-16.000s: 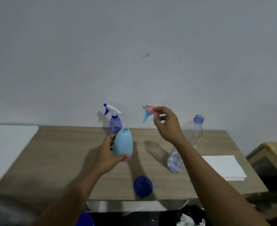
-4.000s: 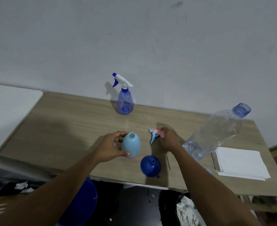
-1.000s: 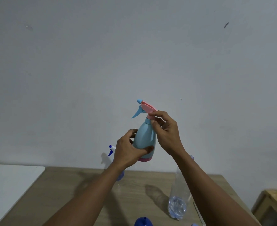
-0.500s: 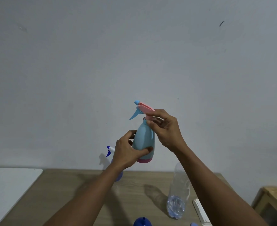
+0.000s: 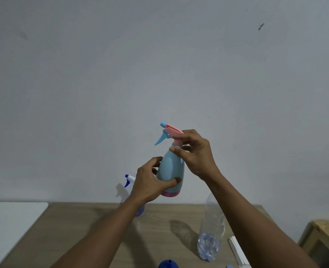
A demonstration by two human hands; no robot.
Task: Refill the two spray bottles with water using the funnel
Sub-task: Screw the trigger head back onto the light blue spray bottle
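Spray bottle (image 5: 171,171), pale blue with a pink base band, is held upright in the air in front of the wall (image 5: 159,64), well above the surface (image 5: 159,229). Left hand (image 5: 150,182) is wrapped around its lower body, thumb across the front. Right hand (image 5: 196,151) is closed on the neck, fingers pinching the pink collar just under the pink trigger head (image 5: 171,132), whose blue nozzle and lever point left.

Behind the left hand, a second sprayer (image 5: 129,179) stands near the wall; only its white and blue head and a bit of its bluish body show. A clear water bottle (image 5: 210,238) stands upright to the right, partly hidden by the right forearm. At the bottom edge the blue funnel (image 5: 168,264) just shows. A white stack of paper (image 5: 237,252) lies right of the water bottle, and a white board (image 5: 10,225) adjoins the surface on the left.
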